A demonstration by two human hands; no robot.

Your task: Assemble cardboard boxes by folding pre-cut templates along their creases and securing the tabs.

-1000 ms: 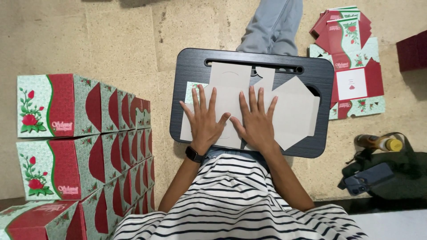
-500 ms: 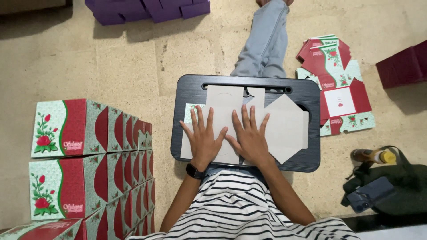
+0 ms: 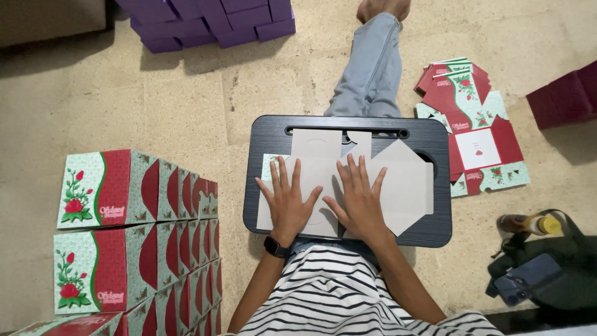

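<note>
Since the earlier frame the view has tilted, bringing purple boxes [image 3: 211, 22] into the top edge; both hands have stayed put. The left hand [image 3: 288, 202] and right hand [image 3: 359, 202] lie open, fingers spread, gripping nothing, pressing the flat grey cardboard blank [image 3: 404, 183] on the black lap tray [image 3: 267, 134] at frame centre. The palms hide the blank's middle.

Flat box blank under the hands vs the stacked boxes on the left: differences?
The box blank lies flat and unfolded on the lap tray; the stacked boxes are folded up. The blank shows its plain grey side; the boxes show red and green rose print. Both hands, left hand and right hand, press the blank; the boxes are untouched. Both are cardboard.
</note>
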